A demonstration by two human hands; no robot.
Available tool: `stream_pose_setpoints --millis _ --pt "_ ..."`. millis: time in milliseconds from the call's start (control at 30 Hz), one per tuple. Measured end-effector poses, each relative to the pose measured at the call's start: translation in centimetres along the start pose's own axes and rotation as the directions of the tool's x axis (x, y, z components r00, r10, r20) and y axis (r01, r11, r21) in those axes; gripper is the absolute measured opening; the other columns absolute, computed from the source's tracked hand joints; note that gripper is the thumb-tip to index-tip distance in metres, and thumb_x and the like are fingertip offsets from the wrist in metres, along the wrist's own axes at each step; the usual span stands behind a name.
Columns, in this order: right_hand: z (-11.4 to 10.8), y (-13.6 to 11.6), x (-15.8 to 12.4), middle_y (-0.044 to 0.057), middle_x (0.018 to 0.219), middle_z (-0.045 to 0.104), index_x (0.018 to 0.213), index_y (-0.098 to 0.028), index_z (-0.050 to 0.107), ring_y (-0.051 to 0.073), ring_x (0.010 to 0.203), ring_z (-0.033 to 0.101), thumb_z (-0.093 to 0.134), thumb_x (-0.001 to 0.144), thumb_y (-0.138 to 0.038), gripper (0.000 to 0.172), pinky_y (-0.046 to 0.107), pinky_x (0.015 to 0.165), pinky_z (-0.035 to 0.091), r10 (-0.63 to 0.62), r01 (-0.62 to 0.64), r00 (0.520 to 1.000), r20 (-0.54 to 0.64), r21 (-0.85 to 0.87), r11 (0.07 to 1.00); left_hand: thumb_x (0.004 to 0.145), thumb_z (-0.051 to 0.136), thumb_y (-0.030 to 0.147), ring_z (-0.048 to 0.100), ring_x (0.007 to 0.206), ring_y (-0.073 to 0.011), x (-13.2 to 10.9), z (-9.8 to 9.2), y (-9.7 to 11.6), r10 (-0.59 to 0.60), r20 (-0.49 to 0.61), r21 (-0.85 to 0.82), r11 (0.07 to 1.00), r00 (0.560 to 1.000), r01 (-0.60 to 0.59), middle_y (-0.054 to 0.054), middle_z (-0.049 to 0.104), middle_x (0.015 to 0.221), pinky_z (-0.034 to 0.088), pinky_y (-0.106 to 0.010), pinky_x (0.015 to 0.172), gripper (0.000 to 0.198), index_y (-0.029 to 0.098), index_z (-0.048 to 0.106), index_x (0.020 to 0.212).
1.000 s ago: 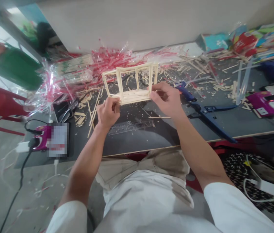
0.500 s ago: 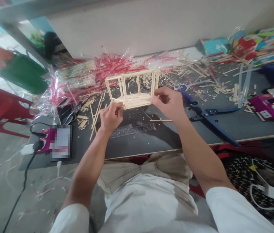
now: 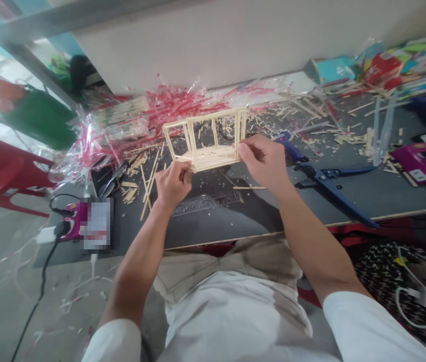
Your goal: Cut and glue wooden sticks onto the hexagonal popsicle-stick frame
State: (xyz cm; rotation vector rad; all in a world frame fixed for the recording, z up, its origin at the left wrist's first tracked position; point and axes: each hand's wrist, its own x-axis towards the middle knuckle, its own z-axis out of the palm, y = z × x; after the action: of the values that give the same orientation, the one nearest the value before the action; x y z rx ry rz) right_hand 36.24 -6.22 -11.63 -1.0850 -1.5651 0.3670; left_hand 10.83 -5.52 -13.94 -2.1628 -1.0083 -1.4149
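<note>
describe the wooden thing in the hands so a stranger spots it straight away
Start at the dark tabletop below the pale panel. Over its middle, the left hand and right hand hold a pale stick frame between them. Unlike the loose sticks scattered around it, this is joined into an open box shape with upright posts.

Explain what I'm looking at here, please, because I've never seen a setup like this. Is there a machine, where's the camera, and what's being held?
There is no machine: these are a person's own bare hands. The camera is worn on the head, looking forward and down, so you see both arms from above. The left hand and right hand hold opposite ends of a small frame made of thin wooden sticks. On the dark table lie a clear ruler, loose sticks, a blue tool with long handles, and crumpled plastic wrapping with red on it.
</note>
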Motion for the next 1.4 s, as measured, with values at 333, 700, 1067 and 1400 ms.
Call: stream_pose_setpoints --millis 333,700,1067,1400 --pt "0.1 1.5 0.2 0.002 0.077 0.071 0.088 -0.022 0.072 0.012 0.060 0.060 0.062 0.097 -0.059 0.039 0.027 0.052 0.043 0.146 -0.143 0.989 -0.024 0.101 0.985 0.083 0.060 0.014 0.047 0.045 -0.0088 -0.7 0.1 -0.9 -0.152 0.061 -0.055 0.986 0.987 0.155 0.006 0.055 0.055 0.036 -0.022 0.050 0.012 0.020 0.066 0.093" --pt "-0.1 3.4 0.5 0.004 0.084 0.077 0.089 -0.022 0.079 0.017 0.069 0.067 0.072 0.089 -0.037 0.016 0.036 0.070 0.057 0.124 -0.125 0.987 -0.104 -0.004 0.992 0.085 0.065 0.023 0.051 0.051 -0.0113 -1.5 0.6 -1.5 -0.325 0.066 -0.104 0.938 0.943 0.331 0.005 0.056 0.061 0.039 -0.024 0.055 0.007 0.021 0.061 0.091" --pt "0.4 6.9 0.9 0.007 0.091 0.073 0.103 -0.025 0.069 0.017 0.066 0.067 0.058 0.089 -0.081 0.058 0.033 0.057 0.055 0.236 -0.231 0.970 -0.056 0.071 0.970 0.087 0.068 0.024 0.049 0.056 -0.0086 -1.7 1.4 -3.1 -0.300 0.192 -0.363 0.863 0.934 0.352 0.005 0.053 0.069 0.043 -0.022 0.055 0.018 0.023 0.058 0.102" --pt "0.6 3.5 0.2 0.001 0.076 0.069 0.094 -0.026 0.066 0.012 0.055 0.052 0.060 0.090 -0.078 0.052 0.030 0.053 0.047 0.163 -0.179 0.981 0.102 0.172 0.969 0.083 0.061 0.010 0.066 0.084 -0.0159 -2.5 1.9 -4.6 -0.536 0.262 -0.103 0.812 0.803 0.575 -0.004 0.068 0.094 0.054 -0.029 0.074 0.054 0.022 0.044 0.133"
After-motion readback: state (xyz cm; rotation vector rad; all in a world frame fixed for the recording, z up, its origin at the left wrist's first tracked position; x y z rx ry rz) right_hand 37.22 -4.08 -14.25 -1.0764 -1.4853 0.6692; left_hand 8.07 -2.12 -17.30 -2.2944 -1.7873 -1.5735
